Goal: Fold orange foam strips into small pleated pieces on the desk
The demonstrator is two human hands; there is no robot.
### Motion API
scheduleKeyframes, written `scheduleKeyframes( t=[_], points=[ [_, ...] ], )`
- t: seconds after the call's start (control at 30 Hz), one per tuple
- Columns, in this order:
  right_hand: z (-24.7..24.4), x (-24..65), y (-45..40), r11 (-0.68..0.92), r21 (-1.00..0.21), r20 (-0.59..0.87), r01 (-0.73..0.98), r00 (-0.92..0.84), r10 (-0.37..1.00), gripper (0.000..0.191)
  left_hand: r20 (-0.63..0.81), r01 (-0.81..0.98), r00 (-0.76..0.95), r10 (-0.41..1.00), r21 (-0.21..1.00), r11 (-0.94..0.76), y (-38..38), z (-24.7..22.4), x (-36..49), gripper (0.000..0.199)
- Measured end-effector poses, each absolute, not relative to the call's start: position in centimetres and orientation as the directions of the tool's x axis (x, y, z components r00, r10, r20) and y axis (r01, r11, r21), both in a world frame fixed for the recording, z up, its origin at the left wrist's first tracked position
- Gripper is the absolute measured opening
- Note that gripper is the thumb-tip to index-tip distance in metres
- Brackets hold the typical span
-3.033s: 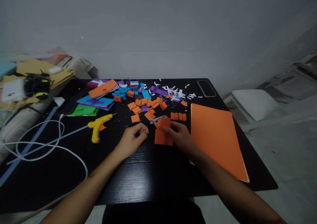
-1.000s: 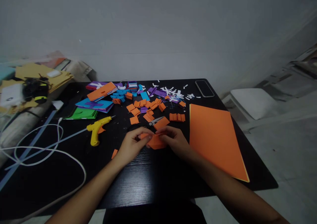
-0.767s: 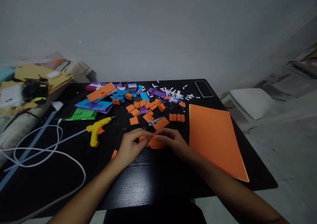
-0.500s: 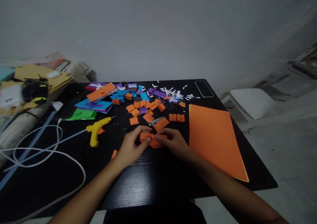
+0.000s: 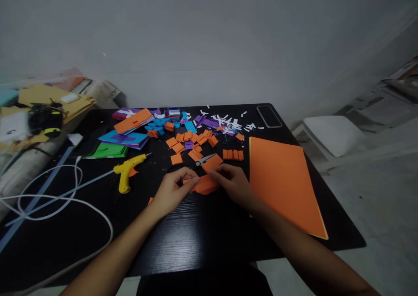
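Between my two hands is a folded piece of orange paper (image 5: pixel 206 184), just above the black table. My left hand (image 5: pixel 174 190) pinches its left end between thumb and fingers. At its right end, my right hand (image 5: pixel 232 183) grips it with thumb and forefinger; the other fingers are partly hidden. Right behind the paper lie scissors (image 5: pixel 203 160), their handles partly covered, and a flat orange paper piece (image 5: pixel 213 162). Several small folded orange pieces (image 5: pixel 187 136) are scattered farther back.
A yellow glue gun (image 5: pixel 127 172) with a long stick lies left, near a looped white cable (image 5: pixel 98 211). Orange sheets (image 5: pixel 281 182) are stacked at right. Coloured paper bundles (image 5: pixel 124 138), white scraps (image 5: pixel 225 121) and a phone (image 5: pixel 269 117) lie toward the wall.
Both hands still hold the orange paper. My left thumb has drawn back left from its middle, and more of the paper's face shows between the hands.
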State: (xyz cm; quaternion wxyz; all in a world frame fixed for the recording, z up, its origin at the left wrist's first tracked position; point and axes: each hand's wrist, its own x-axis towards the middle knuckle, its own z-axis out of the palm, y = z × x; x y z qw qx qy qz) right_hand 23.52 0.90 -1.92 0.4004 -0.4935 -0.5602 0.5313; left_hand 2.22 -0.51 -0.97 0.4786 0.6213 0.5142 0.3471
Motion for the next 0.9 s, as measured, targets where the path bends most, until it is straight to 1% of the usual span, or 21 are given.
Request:
scheduleKeyframes(
  t=[0.13,0.2,0.27,0.37,0.4,0.53,0.7,0.73,0.8,0.9],
  points=[
    [-1.7,23.9,1.5,-0.097,-0.994,-0.101,0.040,-0.113,0.988,0.033,-0.079,0.238,0.183,0.980,0.971,0.034,-0.3,-0.5,2.2,0.027],
    [-1.7,23.7,1.4,-0.121,-0.993,-0.119,-0.010,-0.120,0.986,0.033,-0.091,0.207,0.152,0.984,0.977,0.059,-0.3,-0.5,2.4,0.028],
    [-1.8,23.4,1.1,-0.140,-0.989,-0.130,-0.040,-0.196,0.972,0.033,-0.109,0.167,0.128,0.986,0.982,0.087,-0.3,-0.7,2.5,0.030],
    [-2.1,22.9,0.5,-0.194,-0.980,-0.163,-0.038,-0.405,0.900,0.037,-0.123,0.128,0.135,0.983,0.986,0.106,-0.4,-0.9,2.7,0.031],
    [-2.3,22.8,0.4,-0.212,-0.976,-0.172,-0.049,-0.421,0.890,0.036,-0.119,0.128,0.141,0.983,0.987,0.101,-0.4,-1.0,2.8,0.030],
    [-2.9,22.7,0.5,-0.256,-0.963,-0.207,-0.089,-0.370,0.906,0.032,-0.110,0.134,0.181,0.977,0.987,0.086,-0.4,-1.4,2.8,0.029],
    [-3.1,22.7,0.8,-0.249,-0.946,-0.198,-0.208,-0.237,0.951,0.040,-0.162,0.151,0.352,0.922,0.982,0.115,-0.5,-1.5,3.0,0.028],
    [-3.1,22.6,0.8,-0.244,-0.945,-0.193,-0.217,-0.234,0.953,0.040,-0.159,0.154,0.372,0.915,0.982,0.109,-0.6,-1.5,3.1,0.027],
    [-3.2,22.5,0.7,-0.252,-0.945,-0.188,-0.210,-0.283,0.940,0.042,-0.147,0.148,0.374,0.916,0.984,0.098,-0.6,-1.4,3.1,0.026],
    [-3.2,22.4,0.5,-0.261,-0.951,-0.185,-0.167,-0.371,0.910,0.039,-0.159,0.122,0.305,0.939,0.984,0.127,-0.5,-1.4,3.0,0.027]
  ],
)
